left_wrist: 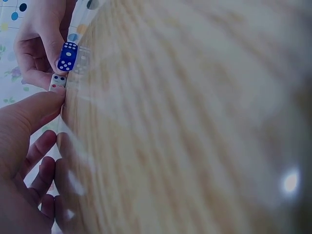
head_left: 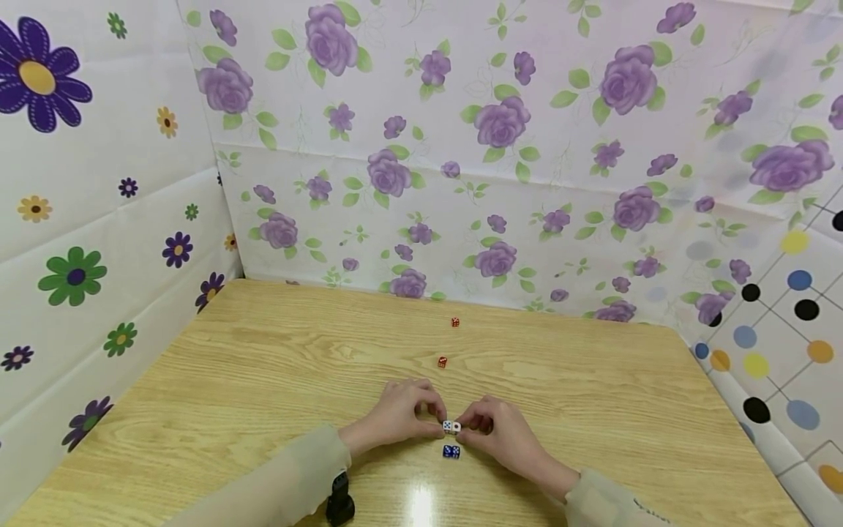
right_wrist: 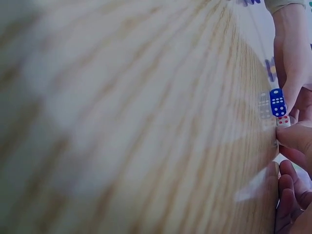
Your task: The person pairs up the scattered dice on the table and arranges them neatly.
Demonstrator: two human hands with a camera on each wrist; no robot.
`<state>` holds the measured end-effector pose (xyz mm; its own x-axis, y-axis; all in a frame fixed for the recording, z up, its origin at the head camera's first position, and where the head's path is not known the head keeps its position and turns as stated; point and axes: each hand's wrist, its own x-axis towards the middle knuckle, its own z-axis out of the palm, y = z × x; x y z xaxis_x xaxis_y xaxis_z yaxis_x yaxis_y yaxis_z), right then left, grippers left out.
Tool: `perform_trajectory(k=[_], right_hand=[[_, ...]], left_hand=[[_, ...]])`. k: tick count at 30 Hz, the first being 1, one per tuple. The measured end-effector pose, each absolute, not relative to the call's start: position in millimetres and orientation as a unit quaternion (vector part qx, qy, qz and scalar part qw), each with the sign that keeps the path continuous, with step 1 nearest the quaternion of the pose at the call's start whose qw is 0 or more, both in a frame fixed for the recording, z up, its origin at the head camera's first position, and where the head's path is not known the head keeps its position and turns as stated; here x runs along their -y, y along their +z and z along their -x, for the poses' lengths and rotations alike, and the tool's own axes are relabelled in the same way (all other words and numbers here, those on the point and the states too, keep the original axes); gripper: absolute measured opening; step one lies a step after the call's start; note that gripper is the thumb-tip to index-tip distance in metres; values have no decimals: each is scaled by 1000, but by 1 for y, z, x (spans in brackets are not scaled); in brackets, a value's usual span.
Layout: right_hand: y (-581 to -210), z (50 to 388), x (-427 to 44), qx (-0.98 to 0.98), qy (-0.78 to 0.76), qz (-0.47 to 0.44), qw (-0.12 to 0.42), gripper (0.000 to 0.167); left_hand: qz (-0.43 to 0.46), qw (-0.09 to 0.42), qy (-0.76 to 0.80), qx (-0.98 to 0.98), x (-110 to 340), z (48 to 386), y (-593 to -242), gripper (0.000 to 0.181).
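Note:
Two white dice sit side by side, touching, in the head view. My left hand (head_left: 405,411) pinches the left white die (head_left: 447,426) between thumb and forefinger. From the other side, my right hand (head_left: 503,433) pinches the right white die (head_left: 457,427). Just nearer to me, two blue dice (head_left: 451,451) stand against each other, untouched by either hand. In the left wrist view, the blue dice (left_wrist: 68,56) partly cover the white dice (left_wrist: 57,80). The right wrist view shows the blue dice (right_wrist: 278,102) with a white die (right_wrist: 283,121) peeking out behind.
Beyond the hands a red die (head_left: 443,361) lies on the wooden table (head_left: 316,344), and a second red die (head_left: 455,322) is farther back. Flowered cloth (head_left: 408,212) walls the back and left; dotted cloth (head_left: 784,351) is on the right.

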<state>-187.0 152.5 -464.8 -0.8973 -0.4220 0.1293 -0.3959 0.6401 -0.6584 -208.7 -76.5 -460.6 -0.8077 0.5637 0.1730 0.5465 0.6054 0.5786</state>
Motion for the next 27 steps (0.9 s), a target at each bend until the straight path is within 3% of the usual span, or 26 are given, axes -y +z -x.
perform_trajectory(k=[27], right_hand=[[-464, 187, -153, -905, -358, 230, 24, 9]], left_hand=[[-307, 17, 322, -896, 77, 206, -460, 14]])
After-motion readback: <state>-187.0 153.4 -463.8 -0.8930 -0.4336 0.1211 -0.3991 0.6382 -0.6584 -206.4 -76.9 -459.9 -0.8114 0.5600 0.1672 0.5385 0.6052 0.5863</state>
